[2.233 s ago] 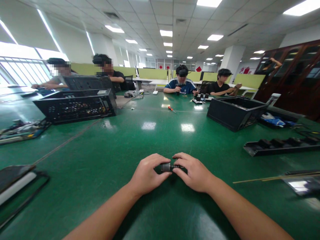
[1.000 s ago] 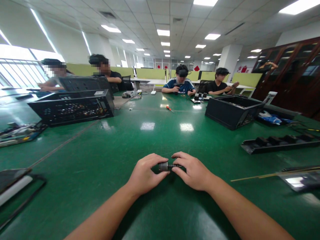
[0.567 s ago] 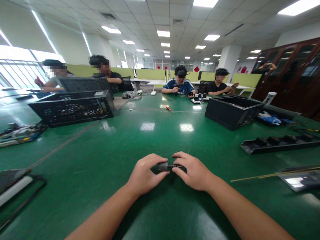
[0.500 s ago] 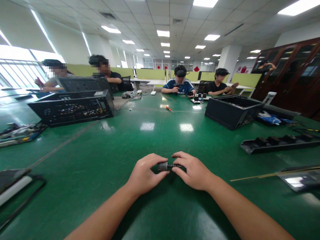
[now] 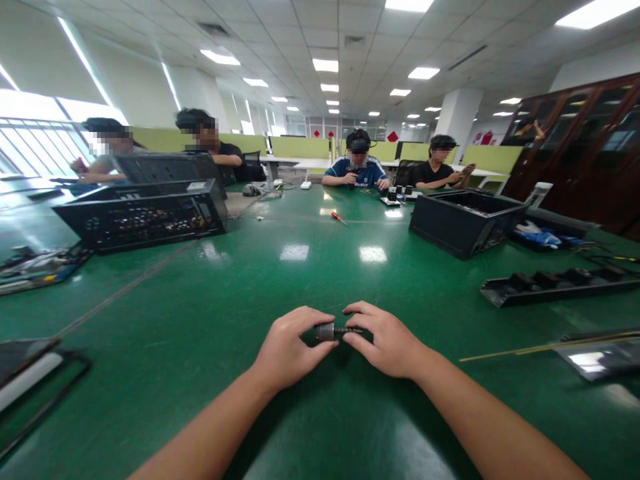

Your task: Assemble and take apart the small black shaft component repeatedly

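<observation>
In the middle of the near table I hold what looks like a hole saw [image 5: 326, 332], a short grey metal cylinder with a thin, dark, ridged shaft pointing right. My left hand [image 5: 289, 347] pinches the cylinder between thumb and fingers. Around the shaft, the thumb and fingers of my right hand [image 5: 387, 341] are curled, with the index finger raised above it. The tool lies level, just over the green tabletop [image 5: 320, 280]; part of it is hidden by my fingers.
Black computer cases stand at left [image 5: 140, 217] and right [image 5: 463, 223]. An orange screwdriver [image 5: 337, 217] lies farther back. At right are a long black tray [image 5: 560, 287] and thin yellowish rods [image 5: 515, 352]. Several people sit around the table, one opposite [image 5: 357, 167].
My hands and the tool stay almost still. Across the table, the person opposite has lowered the dark object that was in one hand.
</observation>
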A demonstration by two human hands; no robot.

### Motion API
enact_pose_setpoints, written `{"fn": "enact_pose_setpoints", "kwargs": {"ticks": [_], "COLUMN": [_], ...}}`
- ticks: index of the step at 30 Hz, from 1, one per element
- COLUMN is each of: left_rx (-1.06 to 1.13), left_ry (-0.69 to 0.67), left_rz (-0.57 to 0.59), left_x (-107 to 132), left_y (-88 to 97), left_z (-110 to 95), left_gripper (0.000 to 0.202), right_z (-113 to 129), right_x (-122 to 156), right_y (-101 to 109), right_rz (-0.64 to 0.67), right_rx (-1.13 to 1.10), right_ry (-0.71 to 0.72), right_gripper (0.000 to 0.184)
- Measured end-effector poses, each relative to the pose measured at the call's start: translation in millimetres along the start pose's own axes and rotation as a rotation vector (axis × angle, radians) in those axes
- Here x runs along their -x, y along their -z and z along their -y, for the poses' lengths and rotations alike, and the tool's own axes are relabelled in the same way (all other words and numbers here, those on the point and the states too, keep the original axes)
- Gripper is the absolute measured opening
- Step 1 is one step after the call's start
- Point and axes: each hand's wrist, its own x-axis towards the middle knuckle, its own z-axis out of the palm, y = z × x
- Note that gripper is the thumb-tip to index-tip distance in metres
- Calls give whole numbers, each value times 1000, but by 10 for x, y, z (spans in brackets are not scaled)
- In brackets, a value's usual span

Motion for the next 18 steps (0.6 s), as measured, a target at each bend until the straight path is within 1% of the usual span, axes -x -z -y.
{"fn": "enact_pose_setpoints", "kwargs": {"ticks": [8,18], "left_rx": [-12,-12], "left_ry": [-10,-4], "left_rz": [-24,-18], "left_x": [-8,-2], "left_y": [16,16], "left_z": [-14,0], "left_gripper": [24,25], "right_z": [-23,-22], "right_x": [3,14], "right_y": [30,32], "right_rz": [-4,7], "right_rx": [-5,34], "right_ry": [-13,-14], "right_gripper": [16,18]}}
